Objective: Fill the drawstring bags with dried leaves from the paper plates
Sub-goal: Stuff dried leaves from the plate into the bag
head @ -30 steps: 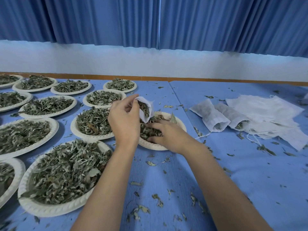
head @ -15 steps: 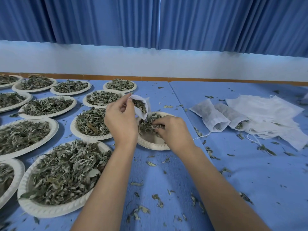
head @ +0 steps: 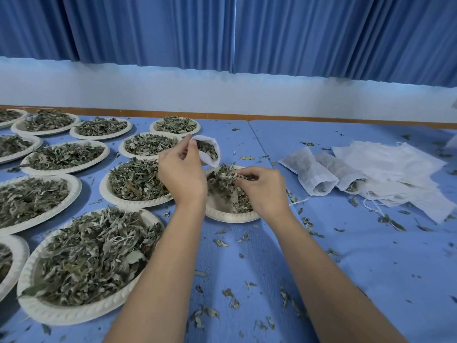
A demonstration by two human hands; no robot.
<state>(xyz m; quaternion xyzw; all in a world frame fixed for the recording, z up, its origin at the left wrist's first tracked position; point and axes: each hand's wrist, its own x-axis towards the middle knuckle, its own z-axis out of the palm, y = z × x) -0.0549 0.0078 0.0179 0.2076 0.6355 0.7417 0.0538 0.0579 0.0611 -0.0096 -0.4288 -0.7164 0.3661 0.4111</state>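
- Working at a blue table [head: 333,268] w/ blue curtains [head: 222,33] and a white wall strip behind.
- Holding the drawstring bag [head: 209,155] up in the left hand [head: 181,174], just above the far edge of the half-emptied paper plate [head: 230,216]. Pinching the bag's rim btwn thumb and fingertips, spreading the mouth open and tipping it toward the right side. Showing some leaves inside already.
- Curling the right hand [head: 262,188] round a loose clump of dried leaves [head: 223,173] at the top of that plate's heap, close under the bag mouth but not inside yet.
- Guessing the leaves are super light and brittle, prob crumbling and shedding if squeezed. So scooping loosely w/ the fingertips from underneath, not crushing.
- Guessing the bag is thin floppy fabric w/ no stiffness of its own, flopping shut unless gripped at the rim. Best taking hold at the hem by the string, not the body.
- Seeing two stuffed bags [head: 309,174] lying on the table to the right, next to a pile of flat empty bags [head: 395,164], one touching it.
- Counting plenty of full plates [head: 49,313] off to the left, so lots of filling left imo.
- Noticing leaf crumbs [head: 230,295] scattered all over the table, esp near the arms.
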